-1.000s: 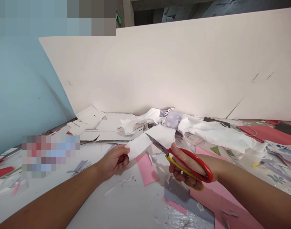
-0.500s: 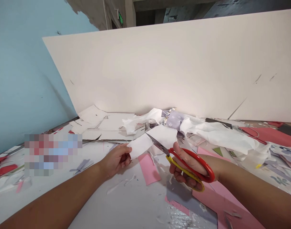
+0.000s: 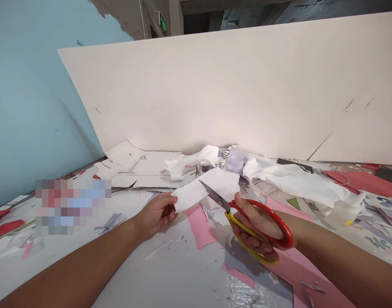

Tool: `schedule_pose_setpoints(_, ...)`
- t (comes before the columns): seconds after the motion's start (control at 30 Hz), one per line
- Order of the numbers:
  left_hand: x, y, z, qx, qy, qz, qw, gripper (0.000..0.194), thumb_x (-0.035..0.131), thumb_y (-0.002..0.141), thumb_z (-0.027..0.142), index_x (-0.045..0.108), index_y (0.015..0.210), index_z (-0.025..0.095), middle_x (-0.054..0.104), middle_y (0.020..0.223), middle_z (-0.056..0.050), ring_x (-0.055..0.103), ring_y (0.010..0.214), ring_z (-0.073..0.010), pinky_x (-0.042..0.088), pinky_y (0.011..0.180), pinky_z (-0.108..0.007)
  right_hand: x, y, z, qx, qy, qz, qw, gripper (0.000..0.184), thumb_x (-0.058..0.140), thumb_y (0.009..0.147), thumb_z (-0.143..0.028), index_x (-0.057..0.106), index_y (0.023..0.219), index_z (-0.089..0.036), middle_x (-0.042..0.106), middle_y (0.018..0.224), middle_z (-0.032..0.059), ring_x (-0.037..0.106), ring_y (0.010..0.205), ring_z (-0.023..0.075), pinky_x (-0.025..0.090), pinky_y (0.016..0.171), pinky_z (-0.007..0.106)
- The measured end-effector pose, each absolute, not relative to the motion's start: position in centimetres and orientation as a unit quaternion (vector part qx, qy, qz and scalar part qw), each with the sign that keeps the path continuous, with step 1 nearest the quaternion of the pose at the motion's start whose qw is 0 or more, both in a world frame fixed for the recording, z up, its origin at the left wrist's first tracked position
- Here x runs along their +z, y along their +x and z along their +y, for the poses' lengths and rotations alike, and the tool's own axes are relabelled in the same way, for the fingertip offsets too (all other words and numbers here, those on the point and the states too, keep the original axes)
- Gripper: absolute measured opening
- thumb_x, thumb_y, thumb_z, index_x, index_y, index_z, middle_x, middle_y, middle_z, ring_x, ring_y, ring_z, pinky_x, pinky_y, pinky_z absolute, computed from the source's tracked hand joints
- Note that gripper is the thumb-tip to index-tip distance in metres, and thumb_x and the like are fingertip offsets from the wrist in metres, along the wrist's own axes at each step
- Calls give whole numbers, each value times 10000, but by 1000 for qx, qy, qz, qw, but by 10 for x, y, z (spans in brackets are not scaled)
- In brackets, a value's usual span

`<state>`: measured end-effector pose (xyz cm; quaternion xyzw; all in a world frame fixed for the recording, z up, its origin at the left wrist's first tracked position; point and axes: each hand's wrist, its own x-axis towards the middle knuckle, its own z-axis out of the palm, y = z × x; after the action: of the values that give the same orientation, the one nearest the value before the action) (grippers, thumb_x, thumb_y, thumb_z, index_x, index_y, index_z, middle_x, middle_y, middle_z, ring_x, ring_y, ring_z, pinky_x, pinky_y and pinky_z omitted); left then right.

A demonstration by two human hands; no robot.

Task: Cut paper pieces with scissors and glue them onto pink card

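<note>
My left hand (image 3: 159,212) pinches the near left end of a white paper strip (image 3: 190,196) between thumb and fingers. The strip stretches up and to the right, over other scraps. In my right hand (image 3: 253,224) is a pair of scissors (image 3: 220,200) with one red and one yellow handle. My thumb is through the red loop and my fingers are in the yellow one. The blades point up and left and lie across the strip's near edge. How far apart the blades are is hard to make out. Below the strip lies a pink piece of paper (image 3: 200,226).
A tall white board (image 3: 215,94) stands along the back, beside a blue wall (image 3: 32,107). Cardboard pieces (image 3: 157,169) lie back left. Crumpled white paper (image 3: 298,179), a purple floral piece (image 3: 236,160), pink sheets (image 3: 289,265) and red material (image 3: 369,182) litter the white table (image 3: 135,265).
My right hand and the scissors have shifted slightly right and down, with the handles a little wider apart. The left hand stays on the strip.
</note>
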<state>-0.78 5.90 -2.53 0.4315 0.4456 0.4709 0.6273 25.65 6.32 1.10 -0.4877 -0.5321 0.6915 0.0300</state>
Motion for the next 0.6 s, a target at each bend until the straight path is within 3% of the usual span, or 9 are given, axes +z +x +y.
schedule_pose_setpoints(0.33,-21,-5,58,469,428,459,621,126,538,660,262,524,655,137,443,357,40,303,319,-29,216,354,-157,6,256,62,695,-489,-525,35,674,139,685,-799,414,591,-190,320,340,-72,261,231,60,235,214,172)
schedule_pose_setpoints(0.6,-26,-8,61,487,402,461,623,133,557,666,260,507,614,148,436,342,39,333,328,-45,244,364,-166,17,256,58,694,-499,-517,46,762,208,649,-821,510,803,-138,447,554,-25,330,368,43,252,306,145)
